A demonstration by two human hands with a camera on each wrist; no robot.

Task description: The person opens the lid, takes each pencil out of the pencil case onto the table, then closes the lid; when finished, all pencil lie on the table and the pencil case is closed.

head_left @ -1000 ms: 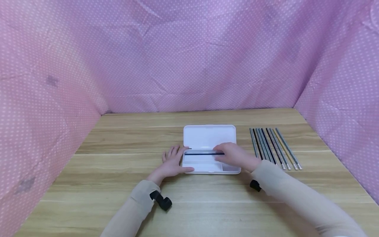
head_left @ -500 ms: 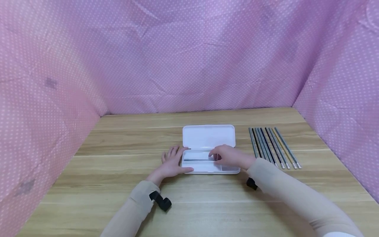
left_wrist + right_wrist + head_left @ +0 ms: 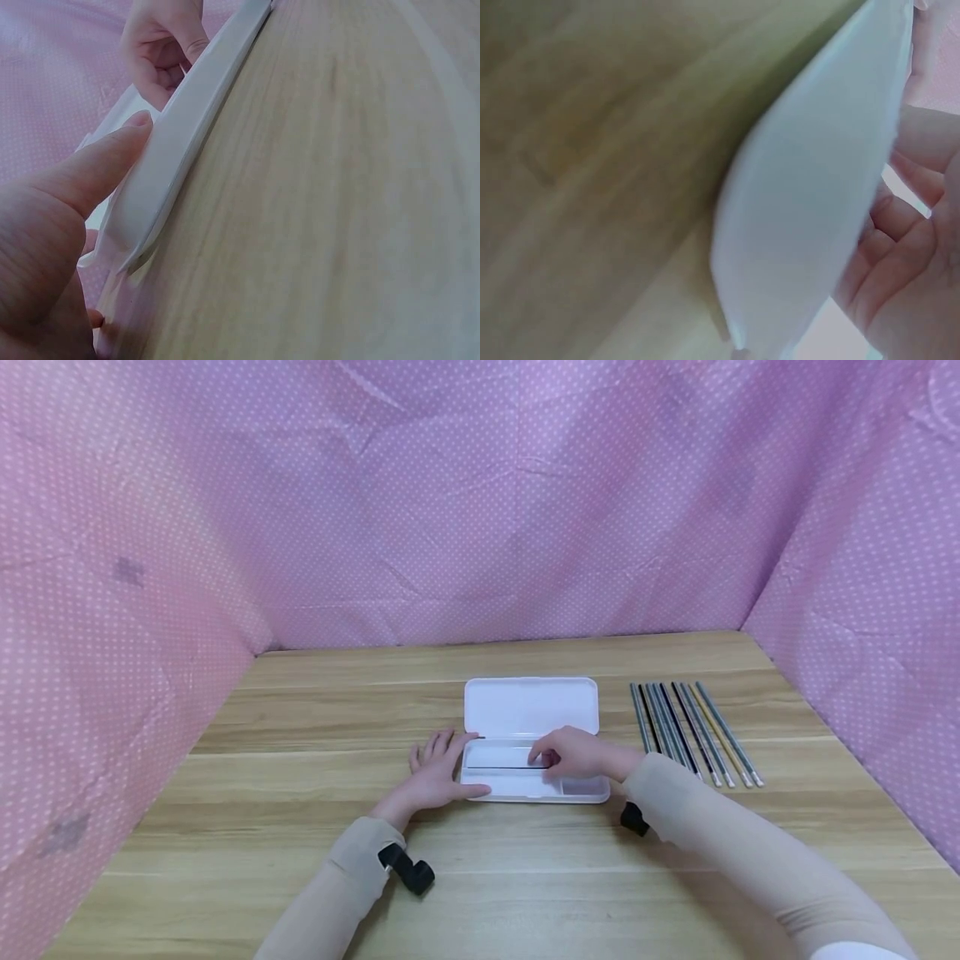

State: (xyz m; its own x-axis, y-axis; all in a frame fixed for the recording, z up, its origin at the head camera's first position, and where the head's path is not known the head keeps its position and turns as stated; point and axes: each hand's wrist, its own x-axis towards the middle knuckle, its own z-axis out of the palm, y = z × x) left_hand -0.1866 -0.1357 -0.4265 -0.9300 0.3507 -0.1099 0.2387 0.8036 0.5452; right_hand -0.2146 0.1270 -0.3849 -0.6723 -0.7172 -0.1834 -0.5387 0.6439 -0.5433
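Observation:
A white pencil case [image 3: 531,708] lies on the table, its lid tipped back away from me. Its lower half has a long back compartment, a front strip and a small compartment at the front right. My left hand [image 3: 433,781] spans the case's left end with spread fingers. In the left wrist view its straight thumb [image 3: 101,161] touches the front rim. My right hand [image 3: 573,753] reaches into the case with curled fingers and pinches a dark thin pencil [image 3: 495,767], which lies lengthwise along the divider. The pencil's right end is hidden by the fingers.
To the right of the case several pencils [image 3: 697,735] lie side by side, mostly grey and dark with one yellow. They sit close to my right forearm. Pink dotted cloth [image 3: 495,527] stands round the back and sides of the wooden table [image 3: 337,693].
My right hand has moved slightly left and toward me. The pencil has shifted from the back of the case forward and down to the divider. My left hand has stayed put.

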